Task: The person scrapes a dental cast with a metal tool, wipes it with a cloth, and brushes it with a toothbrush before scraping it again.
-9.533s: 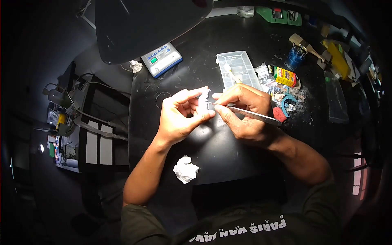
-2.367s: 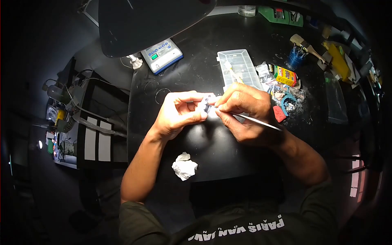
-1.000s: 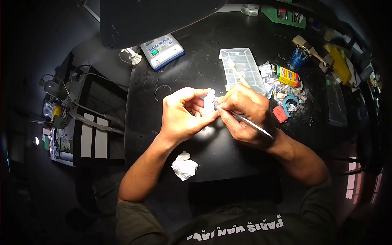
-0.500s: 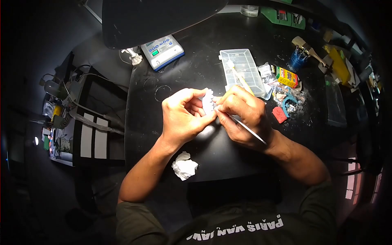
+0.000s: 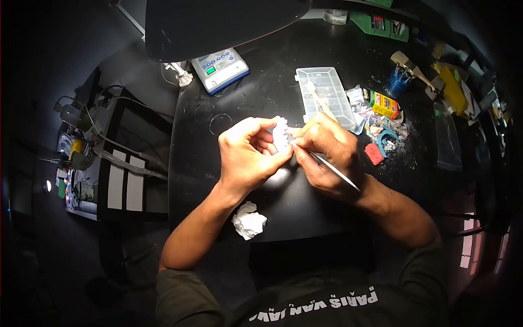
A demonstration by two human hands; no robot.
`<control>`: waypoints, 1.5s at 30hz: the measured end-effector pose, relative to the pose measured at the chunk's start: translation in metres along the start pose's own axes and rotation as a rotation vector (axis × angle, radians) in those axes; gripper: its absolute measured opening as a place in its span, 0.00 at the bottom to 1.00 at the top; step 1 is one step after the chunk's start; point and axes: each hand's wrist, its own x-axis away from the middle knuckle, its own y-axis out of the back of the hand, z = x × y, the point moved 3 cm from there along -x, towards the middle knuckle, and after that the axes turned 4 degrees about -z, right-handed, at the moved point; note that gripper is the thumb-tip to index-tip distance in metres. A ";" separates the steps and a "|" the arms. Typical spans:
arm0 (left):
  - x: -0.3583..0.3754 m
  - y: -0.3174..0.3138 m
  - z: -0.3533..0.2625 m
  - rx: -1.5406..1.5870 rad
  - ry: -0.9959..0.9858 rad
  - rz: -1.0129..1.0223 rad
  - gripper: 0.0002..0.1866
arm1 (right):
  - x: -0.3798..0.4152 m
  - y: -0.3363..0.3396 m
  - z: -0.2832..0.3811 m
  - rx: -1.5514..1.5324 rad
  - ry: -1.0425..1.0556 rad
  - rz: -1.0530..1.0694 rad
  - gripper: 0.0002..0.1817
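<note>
In the middle of the head view, my left hand (image 5: 243, 151) is closed around a white dental model (image 5: 280, 134), holding it by its ends between thumb and fingers. A row of tooth shapes shows along it. My right hand (image 5: 330, 153) grips a slim metal dental tool (image 5: 340, 175) like a pen, its shaft slanting back under the hand. The tool's working end is hidden by my fingers at the model's right side. Both hands meet close together above the black table (image 5: 204, 155).
A crumpled white tissue (image 5: 249, 221) lies near the front edge. Behind my hands are a clear compartment box (image 5: 332, 92) with a toothbrush on it and a grey-blue control unit (image 5: 222, 71). To the right sit a red block (image 5: 374, 154), a yellow-red box (image 5: 384, 105) and a brush (image 5: 408, 65).
The whole view has shifted slightly, so most things appear a little further right. Both hands keep their hold on the model and tool, with only tiny finger movement.
</note>
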 end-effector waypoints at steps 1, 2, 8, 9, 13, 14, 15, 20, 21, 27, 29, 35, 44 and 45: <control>0.000 0.000 0.000 -0.010 -0.007 0.000 0.19 | 0.000 0.000 0.000 -0.002 -0.008 0.000 0.09; 0.000 0.001 0.000 -0.020 -0.012 -0.001 0.19 | 0.000 0.000 0.000 -0.004 -0.016 0.001 0.08; 0.001 -0.001 0.002 -0.014 -0.010 -0.017 0.19 | 0.000 0.001 0.001 0.009 -0.013 0.013 0.08; 0.001 -0.001 0.002 -0.004 -0.007 -0.020 0.19 | 0.000 0.001 0.001 0.010 -0.018 0.012 0.08; 0.002 -0.002 0.002 0.006 0.003 -0.024 0.19 | 0.000 0.000 0.002 0.009 -0.015 0.008 0.09; 0.002 -0.002 0.002 0.000 0.006 -0.026 0.19 | 0.000 0.000 0.002 0.010 -0.016 0.010 0.09; 0.003 -0.002 0.002 -0.003 0.002 -0.025 0.19 | 0.000 0.000 0.003 0.009 -0.017 0.012 0.09; 0.002 -0.002 0.001 -0.006 -0.020 -0.029 0.19 | 0.001 -0.001 0.000 0.010 0.005 0.007 0.09; 0.002 -0.002 0.001 -0.004 -0.016 -0.029 0.19 | 0.001 -0.001 0.000 0.011 0.000 0.006 0.09; 0.002 -0.002 0.002 0.013 -0.006 -0.026 0.20 | 0.000 0.000 0.001 0.014 0.016 0.012 0.09; 0.002 -0.002 0.001 -0.001 -0.009 -0.022 0.20 | 0.000 0.000 0.001 0.008 0.012 0.011 0.09; 0.002 -0.002 0.002 0.009 -0.002 -0.021 0.19 | 0.000 -0.001 0.001 0.016 0.020 0.010 0.09; 0.003 -0.001 0.005 0.053 0.027 -0.012 0.20 | -0.001 0.000 0.002 0.006 0.014 0.016 0.09; 0.002 -0.001 0.005 0.052 0.029 -0.010 0.20 | -0.001 0.000 0.003 0.005 0.011 0.015 0.09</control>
